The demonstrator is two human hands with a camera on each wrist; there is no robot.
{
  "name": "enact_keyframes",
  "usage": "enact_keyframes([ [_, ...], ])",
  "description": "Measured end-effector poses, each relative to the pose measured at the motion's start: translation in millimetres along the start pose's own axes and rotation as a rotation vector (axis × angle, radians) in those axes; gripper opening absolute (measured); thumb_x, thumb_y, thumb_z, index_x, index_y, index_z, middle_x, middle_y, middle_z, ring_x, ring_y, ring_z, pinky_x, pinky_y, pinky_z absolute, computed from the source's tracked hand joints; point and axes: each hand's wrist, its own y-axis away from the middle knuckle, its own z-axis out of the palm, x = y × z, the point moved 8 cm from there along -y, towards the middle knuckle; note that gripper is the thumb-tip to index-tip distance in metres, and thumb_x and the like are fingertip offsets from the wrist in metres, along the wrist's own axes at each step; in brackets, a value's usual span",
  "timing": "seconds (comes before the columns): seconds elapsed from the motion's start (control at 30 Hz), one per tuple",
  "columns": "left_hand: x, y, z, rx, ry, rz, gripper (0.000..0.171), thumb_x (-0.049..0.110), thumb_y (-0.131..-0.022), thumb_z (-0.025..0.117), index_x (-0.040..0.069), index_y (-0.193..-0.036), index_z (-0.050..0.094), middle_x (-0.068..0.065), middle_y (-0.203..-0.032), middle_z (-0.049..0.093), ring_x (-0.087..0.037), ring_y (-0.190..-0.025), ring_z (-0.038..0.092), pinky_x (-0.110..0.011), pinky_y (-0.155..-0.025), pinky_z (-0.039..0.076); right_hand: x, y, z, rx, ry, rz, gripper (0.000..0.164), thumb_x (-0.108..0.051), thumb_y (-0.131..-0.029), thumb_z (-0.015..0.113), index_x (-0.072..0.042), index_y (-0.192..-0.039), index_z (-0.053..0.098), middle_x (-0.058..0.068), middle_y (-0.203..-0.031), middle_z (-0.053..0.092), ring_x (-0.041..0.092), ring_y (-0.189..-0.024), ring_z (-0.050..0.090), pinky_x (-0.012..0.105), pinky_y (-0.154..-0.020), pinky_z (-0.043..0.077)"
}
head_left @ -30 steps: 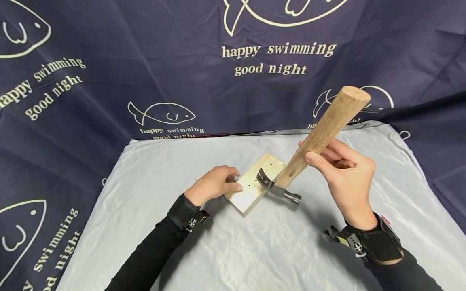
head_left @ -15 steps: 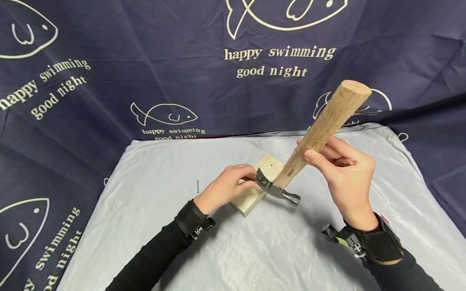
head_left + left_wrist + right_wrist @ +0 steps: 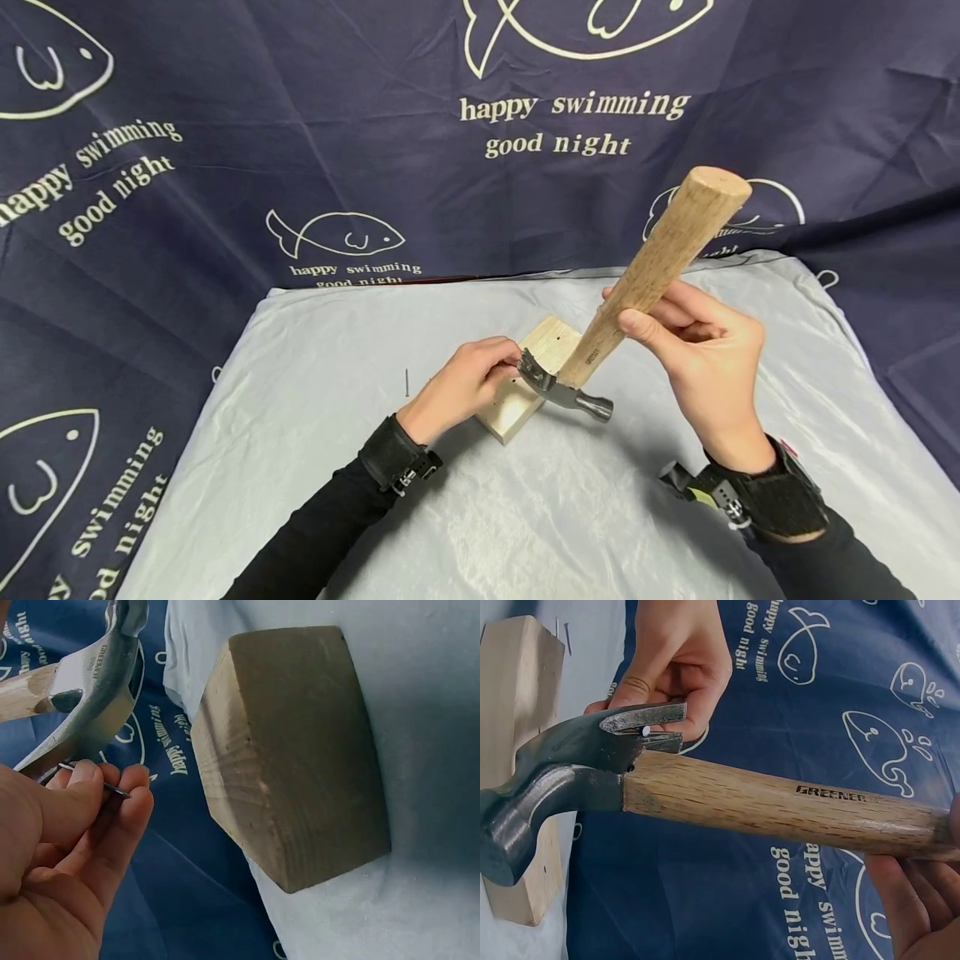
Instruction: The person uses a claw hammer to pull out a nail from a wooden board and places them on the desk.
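Observation:
My right hand (image 3: pixel 708 358) pinches the wooden handle of a claw hammer (image 3: pixel 651 265) between thumb and fingers, handle end up, head low. My left hand (image 3: pixel 461 385) is at the hammer's claw. Its thumb and fingertips pinch a nail (image 3: pixel 118 790), whose point sticks out past them in the left wrist view. From the right wrist view, the nail's head (image 3: pixel 646 731) shows in the slot between the two claw prongs. Behind both lies a pale wooden block (image 3: pixel 510 417) with small dark holes, partly covered by my left hand and the hammer head.
A loose nail (image 3: pixel 407 382) lies on the cloth left of my left hand. Light grey cloth (image 3: pixel 480 517) covers the table. A dark blue curtain (image 3: pixel 420 150) with fish prints hangs close behind the table and along its sides.
My left hand has moved right from the block's left edge to the hammer claw, uncovering the loose nail. The hammer has shifted slightly left over the last half second.

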Motion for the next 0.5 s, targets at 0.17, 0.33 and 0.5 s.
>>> enact_keyframes([
  [0.17, 1.0, 1.9, -4.5, 0.056, -0.026, 0.031, 0.006, 0.003, -0.097, 0.068, 0.008, -0.100, 0.069, -0.001, -0.096, 0.070, -0.009, -0.084, 0.061, -0.022, -0.077, 0.055, -1.5, 1.4, 0.7, -0.001, 0.012, 0.008, 0.038, 0.022, -0.081, 0.074, 0.018, -0.118, 0.068, 0.015, -0.098, 0.080, 0.020, -0.089, 0.079, 0.028, -0.082, 0.062],
  [0.33, -2.4, 4.4, -22.8, 0.180, -0.002, 0.020, 0.007, 0.006, -0.098, 0.068, 0.006, -0.104, 0.072, -0.003, -0.100, 0.073, -0.011, -0.087, 0.068, -0.022, -0.081, 0.058, -4.0, 2.9, 2.8, -0.013, 0.024, 0.000, 0.038, 0.021, -0.080, 0.075, 0.017, -0.117, 0.069, 0.017, -0.099, 0.079, 0.021, -0.090, 0.079, 0.029, -0.082, 0.062],
  [0.5, -14.5, 10.2, -71.9, 0.384, 0.039, -0.070, 0.007, 0.012, -0.096, 0.072, 0.008, -0.102, 0.074, -0.002, -0.098, 0.075, -0.013, -0.086, 0.070, -0.022, -0.079, 0.057, -1.6, 2.8, 0.3, -0.029, 0.096, 0.040, 0.038, 0.018, -0.080, 0.078, 0.012, -0.118, 0.071, 0.012, -0.097, 0.080, 0.018, -0.090, 0.079, 0.026, -0.081, 0.061],
])
